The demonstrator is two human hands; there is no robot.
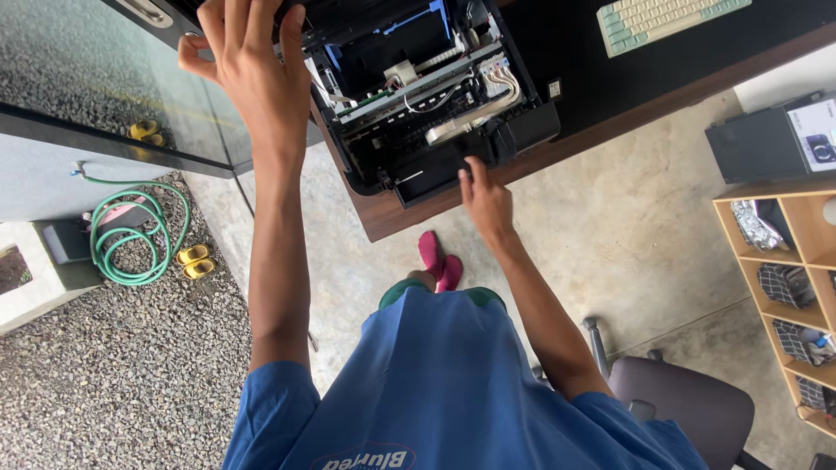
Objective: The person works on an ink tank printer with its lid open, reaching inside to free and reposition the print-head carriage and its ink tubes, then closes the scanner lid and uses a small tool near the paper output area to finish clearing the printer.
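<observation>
At the far left, outside the glass, a green hose (131, 239) lies coiled on gravel with yellow sandals (195, 260) beside it.

The left hand (252, 74) is raised to the top edge of the frame, fingers spread and curled up against the underside of the printer's lifted lid (313, 22) — it looks to be propping the lid open, though the grip itself is cut off by the frame, so I cannot tell how firmly it holds.

Next comes the printer (435, 96), sitting at the near corner of a dark-topped desk (610, 130). It is opened up: the blue carriage, white ribbon cable and thin ink tubes inside are all exposed.

The right hand (485, 198) reaches to the printer's front edge, fingertips pressing on the black front panel, thumb alongside. It is not closed around anything — more a touch or a push than a grasp.

Judging by this, opening the machine is done; whatever needs doing inside seems not yet started, since neither hand is among the inner parts.

Farther right, a pale keyboard (666, 19) lies on the desk, an office chair (688, 405) stands behind the person, and a wooden shelf (784, 287) with a black box on top fills the right edge.
</observation>
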